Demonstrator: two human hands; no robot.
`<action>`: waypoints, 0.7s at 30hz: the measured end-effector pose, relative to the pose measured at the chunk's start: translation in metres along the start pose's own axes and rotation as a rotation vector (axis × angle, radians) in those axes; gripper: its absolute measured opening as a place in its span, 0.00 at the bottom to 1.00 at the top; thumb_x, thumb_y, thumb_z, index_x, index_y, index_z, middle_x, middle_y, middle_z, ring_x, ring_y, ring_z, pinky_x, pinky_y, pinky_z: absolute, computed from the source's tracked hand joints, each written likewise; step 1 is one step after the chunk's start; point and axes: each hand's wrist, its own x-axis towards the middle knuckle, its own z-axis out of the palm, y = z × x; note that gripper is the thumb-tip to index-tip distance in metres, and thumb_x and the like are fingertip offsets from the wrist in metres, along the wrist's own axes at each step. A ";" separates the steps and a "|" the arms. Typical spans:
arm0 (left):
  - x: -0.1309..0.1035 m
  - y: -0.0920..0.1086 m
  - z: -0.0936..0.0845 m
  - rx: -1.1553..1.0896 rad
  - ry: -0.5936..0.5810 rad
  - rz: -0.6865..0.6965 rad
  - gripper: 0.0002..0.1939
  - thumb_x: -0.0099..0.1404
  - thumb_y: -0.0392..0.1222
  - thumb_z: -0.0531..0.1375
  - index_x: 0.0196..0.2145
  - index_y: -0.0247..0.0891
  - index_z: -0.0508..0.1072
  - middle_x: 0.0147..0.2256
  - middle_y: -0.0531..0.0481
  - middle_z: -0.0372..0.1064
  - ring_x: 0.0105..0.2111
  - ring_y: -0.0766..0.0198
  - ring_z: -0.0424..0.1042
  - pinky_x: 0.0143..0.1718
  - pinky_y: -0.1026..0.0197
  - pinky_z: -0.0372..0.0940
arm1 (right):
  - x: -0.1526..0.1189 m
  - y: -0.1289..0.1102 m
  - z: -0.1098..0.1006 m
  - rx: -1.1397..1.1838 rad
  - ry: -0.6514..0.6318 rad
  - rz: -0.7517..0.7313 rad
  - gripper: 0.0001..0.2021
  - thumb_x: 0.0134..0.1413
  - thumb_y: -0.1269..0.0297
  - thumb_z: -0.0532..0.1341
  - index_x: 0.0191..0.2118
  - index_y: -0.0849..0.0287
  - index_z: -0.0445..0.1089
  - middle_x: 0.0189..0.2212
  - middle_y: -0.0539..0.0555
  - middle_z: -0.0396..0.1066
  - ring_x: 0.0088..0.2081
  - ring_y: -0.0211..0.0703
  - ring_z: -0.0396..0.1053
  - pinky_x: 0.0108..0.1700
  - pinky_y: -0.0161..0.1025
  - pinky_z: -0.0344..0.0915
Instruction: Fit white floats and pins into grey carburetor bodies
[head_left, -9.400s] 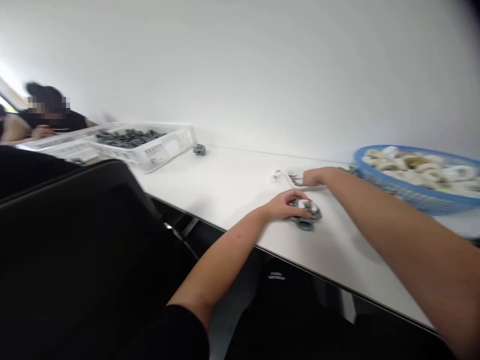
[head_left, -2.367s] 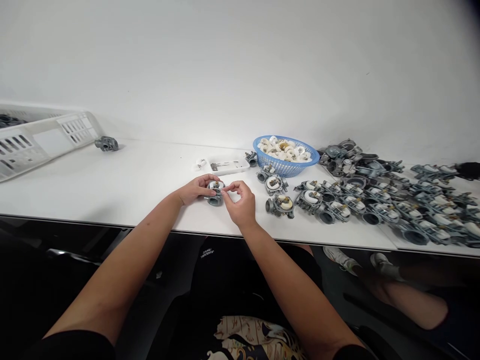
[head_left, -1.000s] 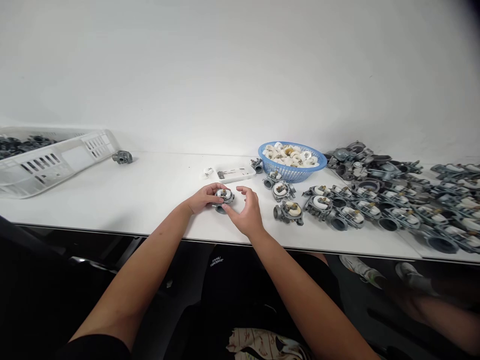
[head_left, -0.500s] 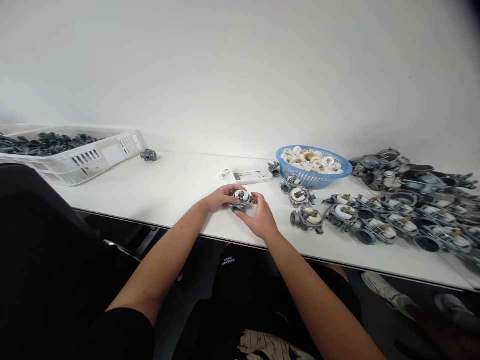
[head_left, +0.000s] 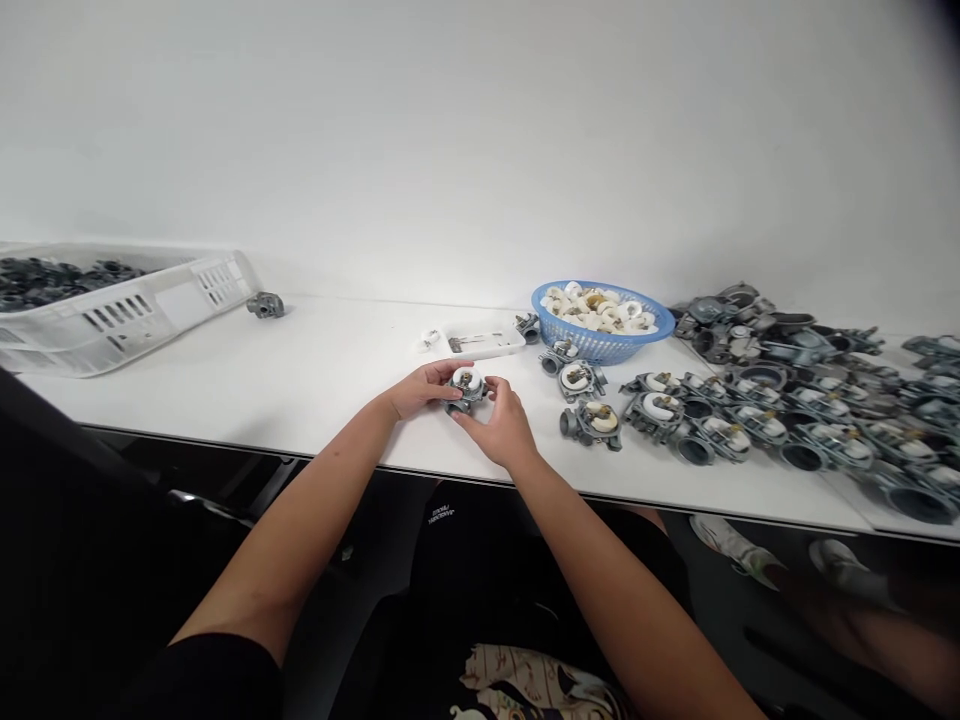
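A grey metal carburetor body (head_left: 466,388) with a white float on top is held between my two hands, low over the white table. My left hand (head_left: 424,389) is closed on its left side, thumb near the float. From the right, my right hand (head_left: 501,425) grips the same carburetor with thumb and fingers. Just behind it lies a small white tray (head_left: 487,345) with thin metal parts, and a loose white float (head_left: 429,338) is beside the tray. Several carburetors with floats, such as this one (head_left: 592,424), lie to the right of my right hand.
A blue basket (head_left: 600,345) of white floats stands behind the carburetors. Many more carburetors (head_left: 757,330) are piled and lined up at right. At left stands a white crate (head_left: 150,310) of dark metal bodies, with one metal body (head_left: 265,305) beside it. The table edge (head_left: 420,472) runs below my wrists.
The view has turned slightly right, so everything appears shifted left. Both hands still hold the carburetor, with little change in their grip.
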 end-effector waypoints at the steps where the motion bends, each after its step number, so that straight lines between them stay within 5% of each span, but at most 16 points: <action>1: 0.000 0.000 -0.001 0.005 0.000 -0.010 0.30 0.54 0.36 0.74 0.55 0.42 0.77 0.48 0.45 0.76 0.45 0.60 0.75 0.48 0.58 0.67 | 0.000 0.000 0.000 0.000 0.011 -0.007 0.35 0.48 0.48 0.71 0.58 0.57 0.61 0.55 0.65 0.70 0.56 0.60 0.69 0.55 0.55 0.68; 10: 0.002 -0.002 0.000 0.074 0.079 -0.015 0.37 0.52 0.35 0.75 0.59 0.46 0.74 0.64 0.42 0.66 0.59 0.51 0.69 0.55 0.54 0.67 | -0.001 0.004 0.003 -0.019 0.099 0.024 0.36 0.49 0.50 0.70 0.60 0.59 0.59 0.56 0.67 0.69 0.58 0.64 0.68 0.58 0.58 0.66; 15: 0.004 -0.006 -0.003 0.054 0.089 -0.031 0.42 0.49 0.35 0.77 0.61 0.46 0.72 0.63 0.41 0.67 0.64 0.49 0.64 0.64 0.45 0.61 | 0.000 0.010 0.006 -0.073 0.218 0.082 0.37 0.51 0.54 0.68 0.62 0.61 0.56 0.58 0.72 0.66 0.60 0.70 0.64 0.61 0.63 0.62; 21: 0.007 -0.014 0.000 0.181 0.085 0.014 0.50 0.47 0.37 0.78 0.65 0.45 0.66 0.61 0.39 0.68 0.60 0.52 0.67 0.63 0.44 0.61 | 0.001 0.014 0.012 -0.095 0.312 0.098 0.41 0.52 0.53 0.66 0.65 0.67 0.49 0.60 0.77 0.62 0.62 0.71 0.62 0.62 0.62 0.61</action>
